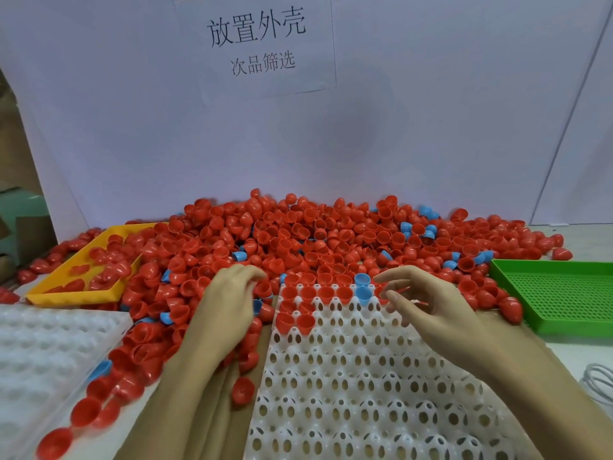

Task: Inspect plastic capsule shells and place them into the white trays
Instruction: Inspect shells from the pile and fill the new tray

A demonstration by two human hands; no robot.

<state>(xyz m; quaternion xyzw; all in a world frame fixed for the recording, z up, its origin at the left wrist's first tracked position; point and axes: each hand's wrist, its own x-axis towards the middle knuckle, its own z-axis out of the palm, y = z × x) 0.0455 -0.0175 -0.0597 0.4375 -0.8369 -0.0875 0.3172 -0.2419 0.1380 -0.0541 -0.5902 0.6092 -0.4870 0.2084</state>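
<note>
Head view. Your left hand (229, 303) rests palm-down on the heap of red plastic half-sphere capsule shells (298, 240), fingers curled into it near the tray's far-left corner; whether that grip has closed on a shell, you cannot tell. Your right hand (428, 303) hovers over the white perforated plastic tray (348, 376), fingers loosely spread and apart, nothing visible between them.

Handling, as a judgement: the shells look thin, light, rigid and glossy, so likely slippery and prone to nest or roll. Pinch one by its open rim, thumb inside, and set it cup-up.

Just beyond your right fingertips, the far rows of the tray hold seated red shells and two light-blue plastic shells (363, 287); every pocket nearer you than the grip is bare.

Surface: pale worktop, with loose shells spilled left of your left forearm. Farther left lies a second white moulded tray (43, 353); beyond it a yellow plastic tray (46, 287) holds a few shells. Right of your right hand sits a green perforated tray (557, 293). A white backdrop carries a paper sign (258, 41).
</note>
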